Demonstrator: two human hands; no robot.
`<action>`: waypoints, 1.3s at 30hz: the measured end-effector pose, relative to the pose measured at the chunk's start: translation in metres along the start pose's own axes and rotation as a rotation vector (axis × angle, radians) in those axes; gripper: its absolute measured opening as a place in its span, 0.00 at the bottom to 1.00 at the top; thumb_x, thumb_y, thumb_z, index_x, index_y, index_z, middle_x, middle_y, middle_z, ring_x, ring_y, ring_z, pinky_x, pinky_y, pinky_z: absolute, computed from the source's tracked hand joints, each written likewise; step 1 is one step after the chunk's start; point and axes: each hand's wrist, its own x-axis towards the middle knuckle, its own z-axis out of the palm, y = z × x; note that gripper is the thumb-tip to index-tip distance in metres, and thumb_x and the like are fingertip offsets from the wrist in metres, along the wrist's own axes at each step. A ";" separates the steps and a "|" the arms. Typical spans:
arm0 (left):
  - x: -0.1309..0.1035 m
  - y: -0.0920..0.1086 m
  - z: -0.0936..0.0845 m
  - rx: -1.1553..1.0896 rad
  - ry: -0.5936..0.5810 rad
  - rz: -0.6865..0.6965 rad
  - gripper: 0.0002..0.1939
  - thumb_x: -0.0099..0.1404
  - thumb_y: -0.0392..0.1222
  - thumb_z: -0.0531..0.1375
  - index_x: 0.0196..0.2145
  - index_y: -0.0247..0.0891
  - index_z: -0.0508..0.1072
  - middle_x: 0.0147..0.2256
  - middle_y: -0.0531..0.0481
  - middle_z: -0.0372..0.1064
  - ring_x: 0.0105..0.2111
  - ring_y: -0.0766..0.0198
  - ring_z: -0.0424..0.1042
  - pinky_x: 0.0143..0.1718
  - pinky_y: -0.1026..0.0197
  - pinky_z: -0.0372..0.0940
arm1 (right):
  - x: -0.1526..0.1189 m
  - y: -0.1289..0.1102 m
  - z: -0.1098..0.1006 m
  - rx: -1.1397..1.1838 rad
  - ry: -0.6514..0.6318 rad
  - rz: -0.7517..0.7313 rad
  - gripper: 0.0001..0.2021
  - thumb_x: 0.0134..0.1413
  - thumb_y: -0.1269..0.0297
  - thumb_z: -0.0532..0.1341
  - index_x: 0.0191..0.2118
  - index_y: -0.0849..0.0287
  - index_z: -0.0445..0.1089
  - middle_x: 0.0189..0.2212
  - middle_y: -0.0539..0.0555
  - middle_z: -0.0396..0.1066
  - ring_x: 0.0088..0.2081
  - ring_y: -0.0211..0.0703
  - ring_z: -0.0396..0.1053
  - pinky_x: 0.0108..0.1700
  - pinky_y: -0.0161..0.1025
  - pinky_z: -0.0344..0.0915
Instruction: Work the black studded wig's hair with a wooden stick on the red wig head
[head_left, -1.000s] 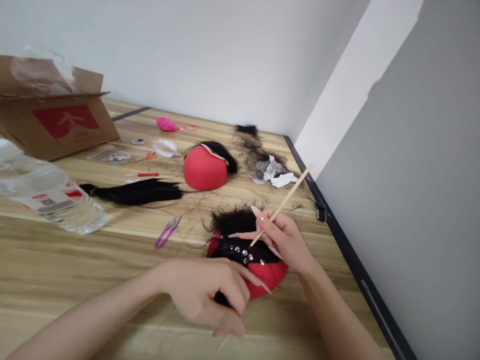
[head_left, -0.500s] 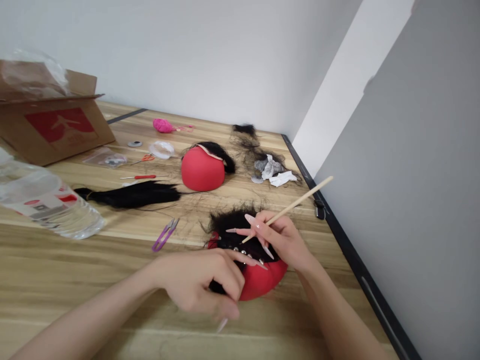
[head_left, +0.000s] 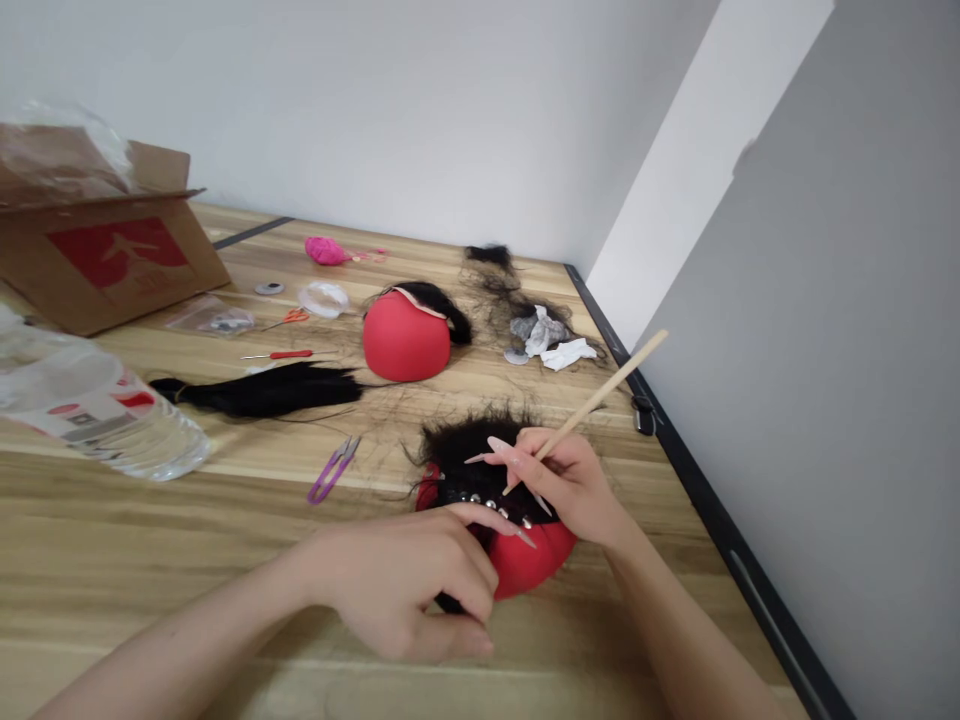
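Observation:
A red dome-shaped form (head_left: 536,565) lies on the table, partly covered with black hair (head_left: 469,442) and dark netting. A row of shiny round-headed pins (head_left: 491,507) runs across it. My left hand (head_left: 420,575) rests over its near left side, index finger stretched along the pins, thumb apart and the other fingers bent. Pinched in my right hand (head_left: 566,485) is a thin pale wooden stick (head_left: 600,400), slanting down so its lower end meets the netting just above the pins. The tip is too small to make out.
Behind stands a second red dome (head_left: 405,340) with black hair. To the left are purple thread snips (head_left: 334,470), a black hair bundle (head_left: 277,390), a red-handled tool (head_left: 289,355), a water bottle (head_left: 112,410) and a cardboard box (head_left: 127,255). Crumpled tissue (head_left: 551,335) lies right.
The stick's lower end has shifted slightly right along the pins, and its top tilts up a little more. My left thumb has moved slightly right; its index finger stays by the pins.

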 end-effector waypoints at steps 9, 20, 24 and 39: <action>-0.001 -0.001 0.007 0.048 -0.004 0.034 0.17 0.64 0.35 0.60 0.21 0.39 0.57 0.20 0.60 0.58 0.24 0.69 0.63 0.66 0.55 0.50 | -0.001 0.005 -0.004 -0.013 -0.057 -0.067 0.16 0.63 0.60 0.62 0.24 0.59 0.74 0.22 0.48 0.67 0.26 0.34 0.64 0.32 0.35 0.63; 0.000 -0.002 0.008 0.062 -0.019 0.046 0.18 0.64 0.38 0.58 0.20 0.39 0.56 0.19 0.59 0.60 0.24 0.68 0.63 0.65 0.54 0.51 | -0.002 0.006 -0.008 -0.009 -0.079 -0.102 0.17 0.66 0.62 0.59 0.24 0.58 0.72 0.23 0.48 0.66 0.27 0.36 0.63 0.33 0.37 0.61; 0.000 -0.002 0.009 0.048 0.001 0.045 0.18 0.65 0.38 0.58 0.20 0.39 0.57 0.19 0.59 0.61 0.23 0.68 0.63 0.64 0.53 0.52 | -0.003 0.006 -0.008 -0.033 -0.086 -0.102 0.17 0.65 0.62 0.60 0.24 0.58 0.73 0.24 0.49 0.68 0.28 0.37 0.64 0.34 0.38 0.62; 0.001 -0.003 0.010 0.077 -0.005 0.075 0.18 0.63 0.37 0.60 0.19 0.39 0.57 0.18 0.59 0.63 0.23 0.67 0.61 0.63 0.54 0.53 | -0.001 0.003 -0.005 -0.090 -0.054 -0.079 0.17 0.64 0.60 0.61 0.24 0.58 0.73 0.22 0.49 0.68 0.26 0.35 0.64 0.32 0.36 0.63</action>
